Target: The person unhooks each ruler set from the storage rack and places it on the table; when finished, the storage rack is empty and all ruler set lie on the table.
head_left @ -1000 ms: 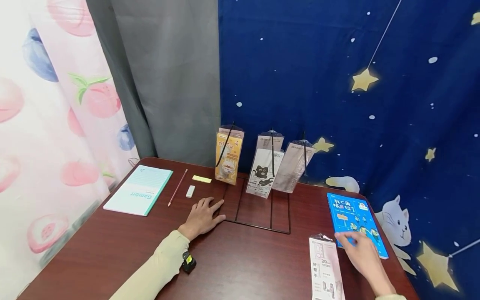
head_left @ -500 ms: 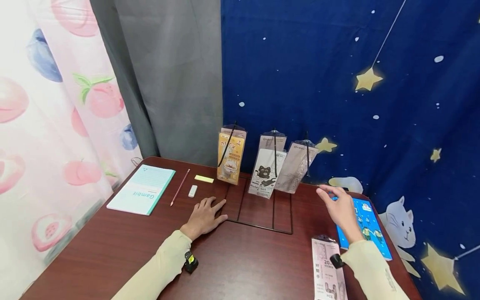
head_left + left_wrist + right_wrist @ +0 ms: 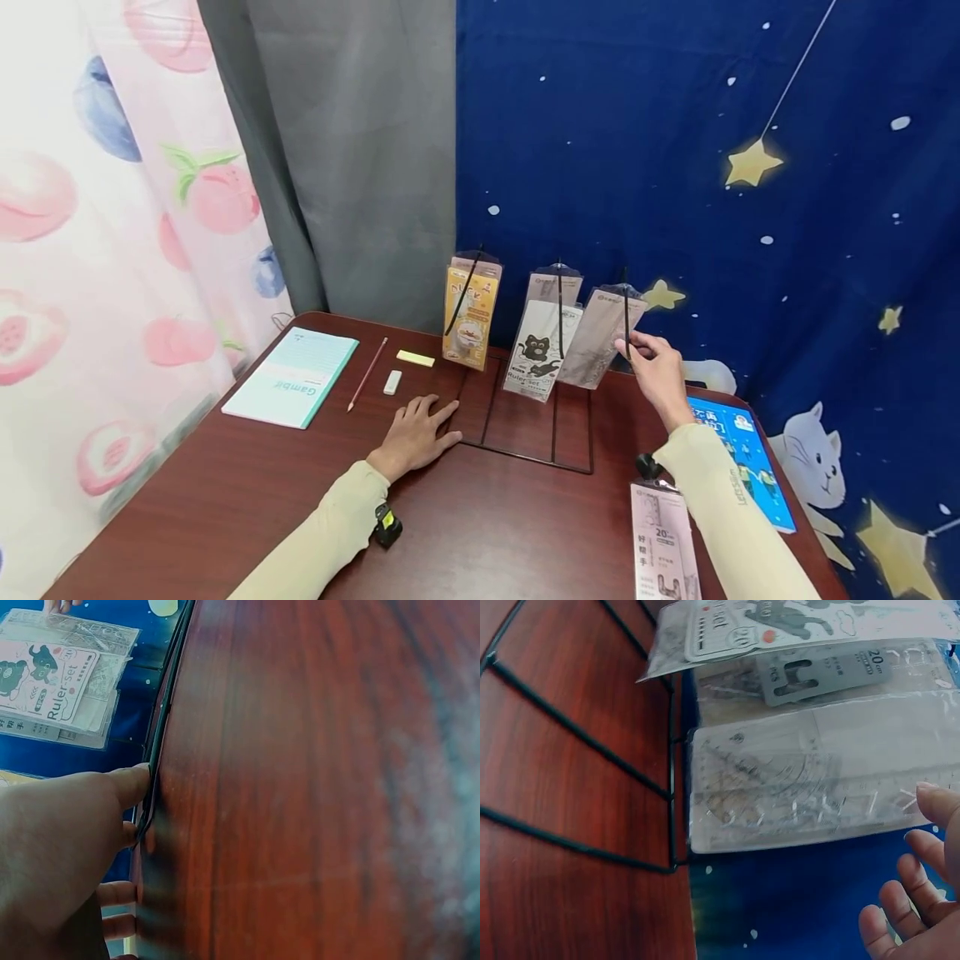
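My left hand (image 3: pixel 415 437) rests with spread fingers at the front left corner of a black wire display rack (image 3: pixel 517 454). In the left wrist view its thumb (image 3: pixel 132 784) touches the rack's wire. My right hand (image 3: pixel 658 367) is at the clear ruler set pack (image 3: pixel 600 337) on the rack's right hook. Its thumb (image 3: pixel 937 801) overlaps the pack's edge in the right wrist view, while the other fingers are loosely bent and apart below it. A cat-printed ruler set (image 3: pixel 538 346) hangs on the middle hook, a yellow duck pack (image 3: pixel 467 317) on the left one.
Another ruler set pack (image 3: pixel 663 542) lies near the table's front right, under the right forearm. A blue book (image 3: pixel 757 475) lies at the right edge. Leftward are a notebook (image 3: pixel 292 375), a pencil (image 3: pixel 367 375), a white eraser (image 3: pixel 392 382) and a yellow strip (image 3: pixel 416 358).
My right hand has moved from above the blue book, up and left, to the pack on the right hook. The left hand has stayed at the rack; the view has shifted slightly.
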Motion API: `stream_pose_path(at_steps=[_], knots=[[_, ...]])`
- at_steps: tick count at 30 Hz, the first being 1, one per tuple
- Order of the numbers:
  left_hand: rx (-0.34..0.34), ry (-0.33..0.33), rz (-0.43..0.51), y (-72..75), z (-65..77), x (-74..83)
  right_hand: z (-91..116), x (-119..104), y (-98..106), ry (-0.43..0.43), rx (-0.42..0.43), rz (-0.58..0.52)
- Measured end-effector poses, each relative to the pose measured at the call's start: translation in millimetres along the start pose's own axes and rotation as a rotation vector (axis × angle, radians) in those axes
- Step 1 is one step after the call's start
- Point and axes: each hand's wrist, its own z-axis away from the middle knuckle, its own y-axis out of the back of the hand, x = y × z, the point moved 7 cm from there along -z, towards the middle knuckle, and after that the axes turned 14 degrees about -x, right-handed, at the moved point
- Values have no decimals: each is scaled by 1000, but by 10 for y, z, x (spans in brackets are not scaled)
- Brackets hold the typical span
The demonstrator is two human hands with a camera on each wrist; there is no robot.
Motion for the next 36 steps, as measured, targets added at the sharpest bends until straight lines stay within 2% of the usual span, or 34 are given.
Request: stream_pose_path(at_steps=[6,15,27,36], knots=[[8,-9,0,3,18,-16,-78,-74,-15,5,15,-22],[-6,-3,6,26,8,-4,-24,-118,8,20,18,-23],[4,-12,11,5,21,-17,238,-186,25,36,-47,35],[20,-21,3,-1,4,-21,449,-226,45,76,-36,56]])
